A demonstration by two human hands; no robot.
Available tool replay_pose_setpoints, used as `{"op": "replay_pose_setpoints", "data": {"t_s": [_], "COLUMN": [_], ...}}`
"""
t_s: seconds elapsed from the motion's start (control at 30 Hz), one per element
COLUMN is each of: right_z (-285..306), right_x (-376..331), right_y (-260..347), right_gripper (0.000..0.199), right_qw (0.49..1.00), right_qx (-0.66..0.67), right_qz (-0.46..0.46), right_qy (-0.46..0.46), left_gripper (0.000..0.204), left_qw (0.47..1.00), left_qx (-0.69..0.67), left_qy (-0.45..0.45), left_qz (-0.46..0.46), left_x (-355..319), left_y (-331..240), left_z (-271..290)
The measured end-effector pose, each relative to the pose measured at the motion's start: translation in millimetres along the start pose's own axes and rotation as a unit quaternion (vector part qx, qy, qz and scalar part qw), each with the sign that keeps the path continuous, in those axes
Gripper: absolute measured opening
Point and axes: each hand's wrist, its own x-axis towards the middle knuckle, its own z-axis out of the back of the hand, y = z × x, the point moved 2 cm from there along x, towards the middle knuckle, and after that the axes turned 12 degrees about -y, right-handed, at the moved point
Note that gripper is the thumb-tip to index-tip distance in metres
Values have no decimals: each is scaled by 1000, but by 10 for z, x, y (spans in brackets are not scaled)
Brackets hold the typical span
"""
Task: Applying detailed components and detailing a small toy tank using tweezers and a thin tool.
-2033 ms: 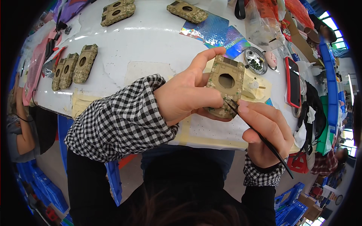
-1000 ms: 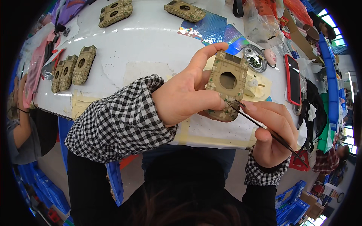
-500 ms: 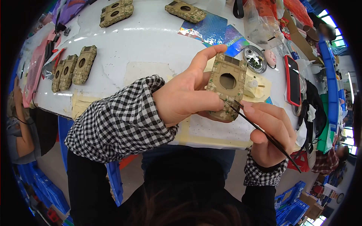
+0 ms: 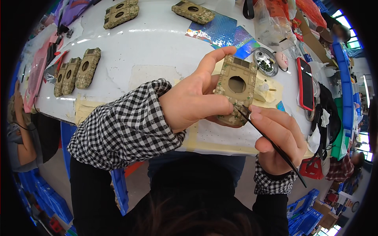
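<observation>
My left hand [image 4: 197, 98] is closed round a camouflage-painted model tank hull [image 4: 241, 70], thumb across its near end and index finger stretched along the far end. A round hole opens in the hull's top. Between the fingers of my right hand [image 4: 281, 137] is a pair of dark tweezers [image 4: 271, 143], slanting down to the right. Their tips touch or hover just over the near end of the hull, beside my left thumb; whether they hold a small part cannot be made out. Close by stands a round clear dish [image 4: 266, 62] with small dark green pieces.
More hulls lie at the left [image 4: 88, 68] and far side [image 4: 193, 11]. Behind my hands is a shiny blue foil sheet [image 4: 220, 29]. To the right are a pink rounded object [image 4: 282, 59] and a red-cased phone [image 4: 305, 83]. Another person's arm [image 4: 24, 137] shows at the left edge.
The tweezers have shifted slightly left and their rear end has swung lower left with my right hand. The left hand and the hull have barely moved.
</observation>
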Motion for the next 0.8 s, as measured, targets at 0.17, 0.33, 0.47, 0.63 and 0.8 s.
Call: {"op": "replay_pose_setpoints", "data": {"t_s": [0.17,0.33,0.47,0.63,0.8], "right_z": [-11,-13,-29,-45,-104], "right_x": [-2,-26,-40,-94,-188], "right_y": [13,-23,-51,-66,-122], "right_gripper": [37,37,36,34,41], "right_qw": [1000,999,998,992,966], "right_qx": [0,28,40,59,146], "right_qz": [-6,-20,-27,-79,-144], "right_qy": [0,-22,-47,-84,-158], "left_gripper": [88,86,84,85,88], "left_qw": [1000,998,997,996,999], "left_qx": [22,26,24,38,26], "left_qy": [-12,-4,-3,3,9], "left_qz": [-13,-49,-71,-75,-41], "left_x": [-4,-15,-5,-6,-28], "left_y": [2,-22,-17,13,-6], "left_z": [5,-27,-39,-30,-28]}}
